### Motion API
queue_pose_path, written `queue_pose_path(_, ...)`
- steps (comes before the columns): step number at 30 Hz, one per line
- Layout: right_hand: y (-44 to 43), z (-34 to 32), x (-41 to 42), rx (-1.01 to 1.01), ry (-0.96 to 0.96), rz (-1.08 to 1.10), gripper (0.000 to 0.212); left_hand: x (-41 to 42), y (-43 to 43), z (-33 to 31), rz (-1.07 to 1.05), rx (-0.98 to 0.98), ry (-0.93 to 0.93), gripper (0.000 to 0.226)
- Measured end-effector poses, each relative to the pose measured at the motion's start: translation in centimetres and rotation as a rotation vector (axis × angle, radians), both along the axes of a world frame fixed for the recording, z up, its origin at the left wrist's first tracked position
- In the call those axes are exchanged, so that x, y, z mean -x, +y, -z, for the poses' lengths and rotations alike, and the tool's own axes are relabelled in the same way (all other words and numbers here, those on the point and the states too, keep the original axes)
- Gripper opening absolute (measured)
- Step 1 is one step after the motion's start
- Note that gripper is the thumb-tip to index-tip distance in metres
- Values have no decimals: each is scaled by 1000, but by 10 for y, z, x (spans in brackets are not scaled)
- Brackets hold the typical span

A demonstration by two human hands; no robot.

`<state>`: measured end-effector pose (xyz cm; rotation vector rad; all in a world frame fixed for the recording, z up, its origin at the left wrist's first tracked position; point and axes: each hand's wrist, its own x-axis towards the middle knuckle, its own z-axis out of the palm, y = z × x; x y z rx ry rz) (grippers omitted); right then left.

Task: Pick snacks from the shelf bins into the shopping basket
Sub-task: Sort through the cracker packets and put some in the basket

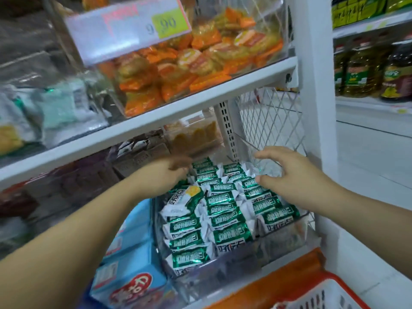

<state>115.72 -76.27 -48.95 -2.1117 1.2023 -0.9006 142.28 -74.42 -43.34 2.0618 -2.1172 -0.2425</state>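
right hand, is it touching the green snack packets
Cannot tell. In the head view the right hand spreads open over the green snack packets; its thumb overlaps one, but neither contact nor a gap shows.

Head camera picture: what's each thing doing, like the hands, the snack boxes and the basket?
left hand, reaching into the green packets, blurred, grip unclear.
right hand, open, fingers spread above the packets, holding nothing.
green packet bin, nearly full, packets in rows.
orange packet bin, piled with packets.
shopping basket, only a corner showing, contents unclear.
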Motion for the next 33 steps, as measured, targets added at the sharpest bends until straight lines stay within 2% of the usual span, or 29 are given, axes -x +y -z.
queue_pose_path(6,29,-17,-38,77,248,-26,40,-13,31,7,-129,35,-81,45)
queue_pose_path(8,33,-23,-52,81,283,-57,45,-21,28,11,-180,16,-82,55)
queue_pose_path(12,36,-25,-85,76,324,-200,62,-34,19,21,-229,-14,45,72)
queue_pose_path(16,28,-16,-109,41,379,-243,79,-36,11,29,-273,78,20,63)
queue_pose_path(21,24,-11,-119,91,343,-237,71,-41,21,33,-258,293,-9,54)
queue_pose_path(24,25,-9,-118,137,339,-243,70,-43,36,30,-258,411,124,52)
queue_pose_path(28,30,-6,-112,179,240,-275,63,-38,59,22,-205,393,309,47)
queue_pose_path(32,35,-4,-103,181,144,-268,56,-26,70,17,-207,338,665,11)
queue_pose_path(33,37,-4,-100,177,121,-256,55,-24,70,17,-236,342,723,8)
